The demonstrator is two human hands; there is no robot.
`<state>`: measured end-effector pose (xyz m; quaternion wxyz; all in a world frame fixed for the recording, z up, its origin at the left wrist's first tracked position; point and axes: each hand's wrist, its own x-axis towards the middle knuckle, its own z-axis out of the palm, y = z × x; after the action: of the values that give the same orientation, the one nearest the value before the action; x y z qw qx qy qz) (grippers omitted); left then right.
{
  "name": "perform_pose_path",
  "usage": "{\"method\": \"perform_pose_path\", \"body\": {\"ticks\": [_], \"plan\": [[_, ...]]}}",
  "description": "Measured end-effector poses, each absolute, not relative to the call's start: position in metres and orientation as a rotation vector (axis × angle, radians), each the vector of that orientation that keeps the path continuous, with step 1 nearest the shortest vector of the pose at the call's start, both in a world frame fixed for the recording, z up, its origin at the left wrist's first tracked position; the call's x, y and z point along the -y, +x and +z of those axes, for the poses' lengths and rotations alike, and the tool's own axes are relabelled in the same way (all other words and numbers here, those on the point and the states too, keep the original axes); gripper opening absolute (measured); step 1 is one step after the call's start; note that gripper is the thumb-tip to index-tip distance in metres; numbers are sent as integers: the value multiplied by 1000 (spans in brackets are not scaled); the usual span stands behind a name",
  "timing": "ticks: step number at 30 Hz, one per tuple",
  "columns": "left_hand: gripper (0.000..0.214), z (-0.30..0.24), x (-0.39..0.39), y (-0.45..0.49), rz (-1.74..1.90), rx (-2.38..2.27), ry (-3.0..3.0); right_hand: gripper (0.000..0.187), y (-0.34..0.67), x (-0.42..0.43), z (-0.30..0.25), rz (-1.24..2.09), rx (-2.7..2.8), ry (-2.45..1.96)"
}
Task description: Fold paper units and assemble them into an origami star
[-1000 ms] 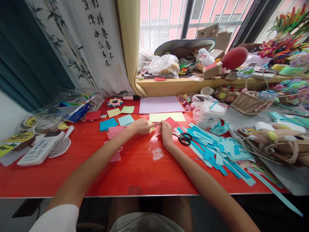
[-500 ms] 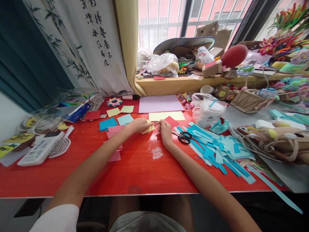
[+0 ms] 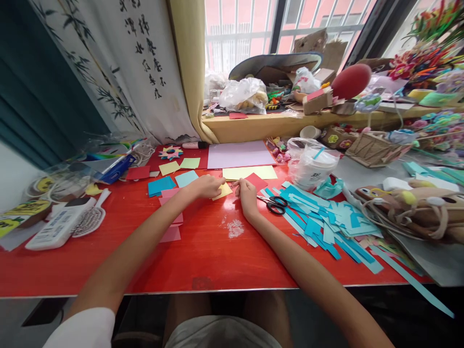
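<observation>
Yellow square (image 3: 222, 191): flat on the red table (image 3: 217, 251), at mid-table, pinned under my left hand (image 3: 207, 186), fingers curled down on its 9 o'clock edge. My right hand (image 3: 247, 195): at its 3 o'clock, fingertips pinched near the paper's corner; whether they grip it I cannot tell. Red square (image 3: 256, 181): touching my right hand at 1 o'clock. Scissors (image 3: 272, 205): 3 o'clock, just beside. Blue strips (image 3: 326, 224): beyond. Risk: uneven pressure could skew the fold; my right wrist may nudge the scissors.
</observation>
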<state>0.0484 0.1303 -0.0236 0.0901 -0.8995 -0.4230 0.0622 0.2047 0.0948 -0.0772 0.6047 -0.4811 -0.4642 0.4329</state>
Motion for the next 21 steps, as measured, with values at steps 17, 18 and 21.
{"method": "perform_pose_path", "body": {"ticks": [17,18,21], "plan": [[28,-36,-46,40,-394,984,-2509,24,177,-73,-78,1610,1011,-772],[27,-39,-43,39,-452,918,-2485,23,177,-73,-79,1626,1004,-762],[22,-45,-38,37,-601,874,-2414,24,180,-73,-81,1673,992,-740]]}}
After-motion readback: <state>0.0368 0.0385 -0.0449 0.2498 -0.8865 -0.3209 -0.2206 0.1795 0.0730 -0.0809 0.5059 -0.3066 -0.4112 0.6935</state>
